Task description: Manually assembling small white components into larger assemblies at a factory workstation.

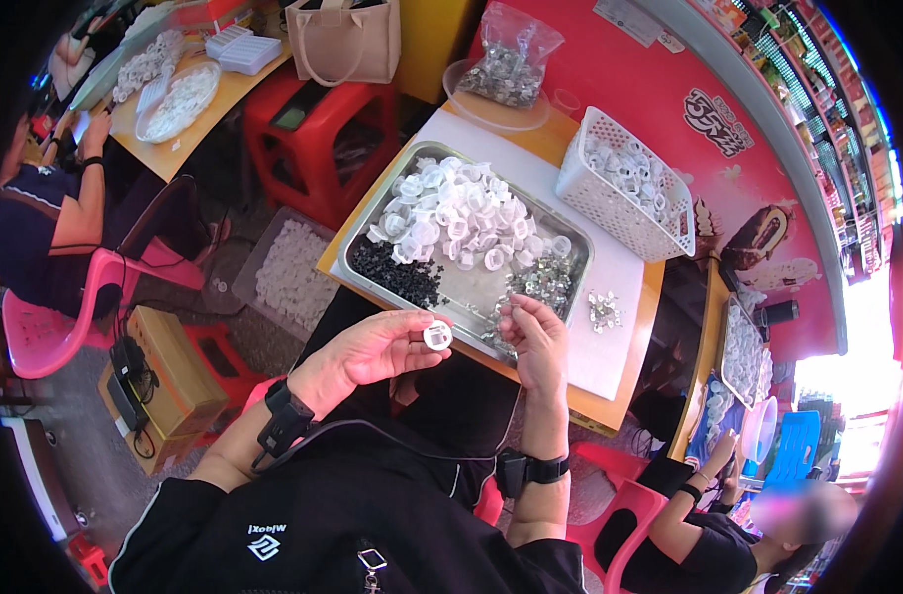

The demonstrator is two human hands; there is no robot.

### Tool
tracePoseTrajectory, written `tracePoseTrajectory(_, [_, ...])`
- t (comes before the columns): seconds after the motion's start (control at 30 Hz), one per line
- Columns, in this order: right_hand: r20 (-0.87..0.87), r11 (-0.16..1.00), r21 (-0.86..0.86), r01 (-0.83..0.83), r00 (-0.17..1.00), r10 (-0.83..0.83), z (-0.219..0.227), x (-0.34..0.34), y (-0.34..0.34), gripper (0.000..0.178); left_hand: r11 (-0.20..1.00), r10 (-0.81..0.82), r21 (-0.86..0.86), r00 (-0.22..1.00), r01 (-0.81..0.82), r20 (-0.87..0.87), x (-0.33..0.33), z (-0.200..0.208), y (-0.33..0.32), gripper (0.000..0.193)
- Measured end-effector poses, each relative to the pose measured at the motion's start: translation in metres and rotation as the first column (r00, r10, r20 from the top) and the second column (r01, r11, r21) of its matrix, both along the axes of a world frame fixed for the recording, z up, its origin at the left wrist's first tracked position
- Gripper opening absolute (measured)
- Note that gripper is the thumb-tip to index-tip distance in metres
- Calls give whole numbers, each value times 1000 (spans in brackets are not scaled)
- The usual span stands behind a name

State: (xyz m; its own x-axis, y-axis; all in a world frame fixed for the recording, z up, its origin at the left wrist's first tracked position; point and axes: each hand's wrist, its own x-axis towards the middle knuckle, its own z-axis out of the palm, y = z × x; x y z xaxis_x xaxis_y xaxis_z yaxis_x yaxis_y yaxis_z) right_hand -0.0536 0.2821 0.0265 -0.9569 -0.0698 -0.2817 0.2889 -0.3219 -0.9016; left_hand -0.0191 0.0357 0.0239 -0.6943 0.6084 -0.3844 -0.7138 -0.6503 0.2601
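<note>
- Left hand has the white disc pinched between thumb and fingers, right by the tray's near edge. It looks like a shallow grip on a smooth rim, so imo a slip could drop it toward the lap or floor.
- The black bits sit loose right up against the white caps. A careless scoop could easily mix those 2 piles.
- Right hand has its fingers nearly closed, tips together near the tray. Can't tell if they've got something tiny; if so, it could get fumbled unnoticed.
- The metal bits are heaped near the tray wall, and a little batch of metal pieces lies outside it with no rim, so a sleeve or elbow might scatter those.
- Surface and room: far left there's a co-worker on a pink chair, then a cardboard box and a red stool.
- Middle: metal tray on a white sheet over a wooden counter.
- Right: white basket full of pale parts, red wall behind, another seated worker lower down.
</note>
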Motion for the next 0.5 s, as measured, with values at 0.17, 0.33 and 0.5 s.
tracePoseTrajectory(0.17, [-40, 989, -148, -24, 999, 19, -1, 11, 1, 18, 1000, -7, -17, 1000, 7, -18, 8, -1, 3, 30])
tracePoseTrajectory(0.33, [48, 965, -260, 19, 999, -7, 0, 13, -5, 18, 999, -39, -37, 998, 37, -46, 14, -2, 8, 29])
tracePoseTrajectory(0.5, [22, 960, -279, 34, 999, -29, 0, 13, -5, 20, 997, -26, -73, 998, 22, -55, 13, 4, 12, 31])
